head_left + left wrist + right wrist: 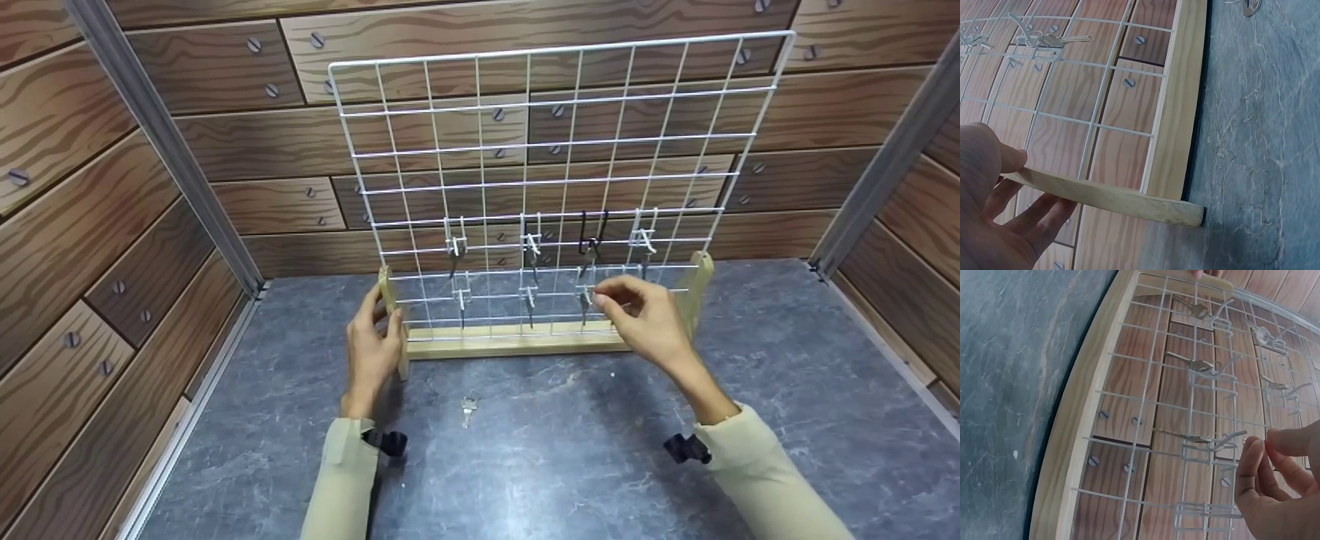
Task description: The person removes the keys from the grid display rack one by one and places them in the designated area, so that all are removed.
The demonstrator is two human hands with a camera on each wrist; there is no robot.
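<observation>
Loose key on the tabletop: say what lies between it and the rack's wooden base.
Only bare tabletop lies between the loose key and the wooden base, as the head view shows.

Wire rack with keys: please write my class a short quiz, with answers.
1. Where does the loose key lie? A) On a sleeve B) On the tabletop C) On the wooden base
2. True or false: the left hand lies flat on the tabletop.
3. Fill in: in the head view, the upper hook second from the right is ____ in colour.
Key: 1. B; 2. False, it holds the left wooden upright; 3. Black
</observation>
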